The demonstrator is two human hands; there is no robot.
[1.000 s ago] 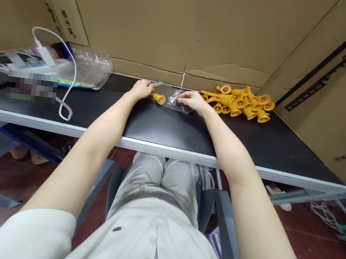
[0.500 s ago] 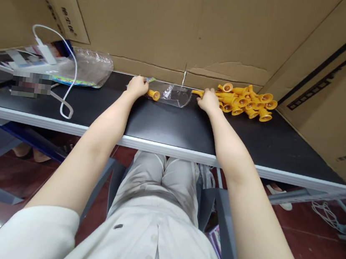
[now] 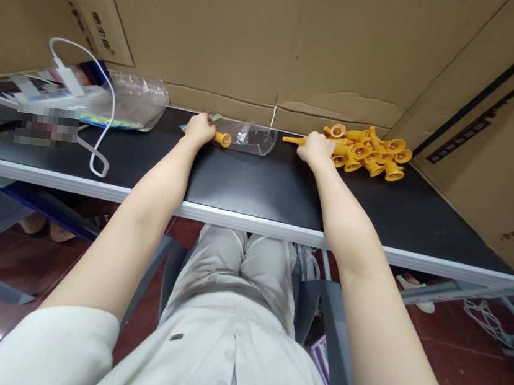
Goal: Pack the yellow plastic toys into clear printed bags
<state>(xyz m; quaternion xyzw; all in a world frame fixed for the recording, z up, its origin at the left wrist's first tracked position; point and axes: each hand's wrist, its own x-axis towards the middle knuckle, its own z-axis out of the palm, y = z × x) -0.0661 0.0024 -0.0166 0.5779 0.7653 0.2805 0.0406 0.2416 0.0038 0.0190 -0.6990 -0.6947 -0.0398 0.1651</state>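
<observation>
My left hand point(image 3: 200, 129) is closed at the far side of the table around a yellow toy horn point(image 3: 223, 139), whose flared end sticks out to the right. A clear plastic bag point(image 3: 258, 139) extends right from the same hand; whether the horn lies inside or on it I cannot tell. My right hand point(image 3: 315, 148) has its fingers closed on another yellow toy horn point(image 3: 293, 140), its narrow stem pointing left. That hand touches the left edge of a pile of yellow horns point(image 3: 369, 150), and my fingertips are partly hidden.
At the left lie a clear bag with a colourful edge point(image 3: 120, 121), a white charger point(image 3: 70, 81) and its looping cable point(image 3: 113, 97). Cardboard point(image 3: 276, 39) walls the back and right. The metal table edge point(image 3: 253, 221) runs before my lap.
My left hand has shifted slightly left, with its horn and the clear bag moving along. My right hand has moved a little right, and more of the horn's stem shows.
</observation>
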